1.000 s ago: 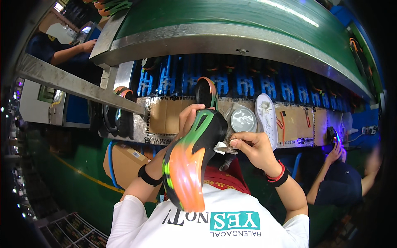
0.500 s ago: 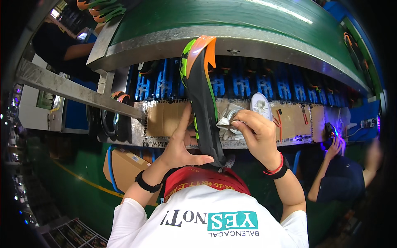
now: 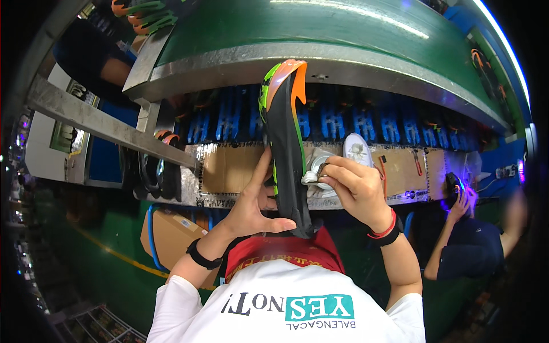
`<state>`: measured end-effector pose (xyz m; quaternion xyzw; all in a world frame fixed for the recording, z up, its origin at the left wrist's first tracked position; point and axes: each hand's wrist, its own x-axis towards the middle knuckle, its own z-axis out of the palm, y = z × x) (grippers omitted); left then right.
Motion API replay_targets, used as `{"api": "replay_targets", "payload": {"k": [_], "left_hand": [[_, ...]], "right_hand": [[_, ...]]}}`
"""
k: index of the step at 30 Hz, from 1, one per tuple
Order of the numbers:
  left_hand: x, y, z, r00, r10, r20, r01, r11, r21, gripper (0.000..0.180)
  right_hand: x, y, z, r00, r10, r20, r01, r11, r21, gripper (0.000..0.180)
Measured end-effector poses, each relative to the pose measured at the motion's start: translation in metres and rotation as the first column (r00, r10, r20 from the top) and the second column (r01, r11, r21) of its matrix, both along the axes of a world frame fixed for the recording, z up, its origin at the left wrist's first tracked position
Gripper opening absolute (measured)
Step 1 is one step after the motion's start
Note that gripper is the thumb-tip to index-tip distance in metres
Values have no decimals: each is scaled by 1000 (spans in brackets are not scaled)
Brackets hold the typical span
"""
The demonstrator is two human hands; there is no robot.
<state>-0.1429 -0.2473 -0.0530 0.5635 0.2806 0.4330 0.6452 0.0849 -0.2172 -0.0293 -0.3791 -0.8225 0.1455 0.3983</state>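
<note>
A long black sole-shaped piece (image 3: 284, 146) stands lengthwise before me, with an orange and lime-green far end. My left hand (image 3: 251, 208) holds its near part, the thumb across the front and other fingers along the left side, partly hidden behind it. Between the thumb and fingers of my right hand (image 3: 357, 186) is a crumpled white cloth (image 3: 310, 176), pinched close against the piece's right edge. Behind that hand sits a round pale container (image 3: 321, 162), partly covered. Just beyond lies an oval white dish (image 3: 355, 147) with greyish marks inside.
A green conveyor belt (image 3: 297, 28) with a metal rail runs along the far side. Blue racks (image 3: 331, 123) stand beneath it. A cardboard-topped bench (image 3: 229, 168) holds a red-handled tool (image 3: 384, 166). At right a co-worker (image 3: 466, 246) handles a dark piece. A carton (image 3: 168, 237) stands lower left.
The sole-shaped piece has shifted slightly right and nearer in the picture. My right hand keeps the cloth beside its edge and has moved a little. My left hand keeps its hold.
</note>
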Motion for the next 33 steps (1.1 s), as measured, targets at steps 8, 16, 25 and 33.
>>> {"api": "replay_targets", "payload": {"k": [8, 16, 25, 33], "left_hand": [[63, 24, -2, 980, -140, 141, 143, 990, -11, 114], [249, 73, 3, 734, -481, 479, 569, 821, -47, 73], [491, 209, 98, 906, -225, 358, 397, 744, -537, 66], [204, 56, -70, 889, 457, -20, -357, 719, 596, 42]], "right_hand": [[67, -21, -5, 980, -122, -160, 98, 984, -149, 13], [204, -109, -3, 218, -756, -617, 689, 567, -452, 12], [232, -149, -13, 202, -792, -576, 719, 519, -462, 15], [155, -89, -65, 660, -642, -390, 405, 741, -535, 9]]}}
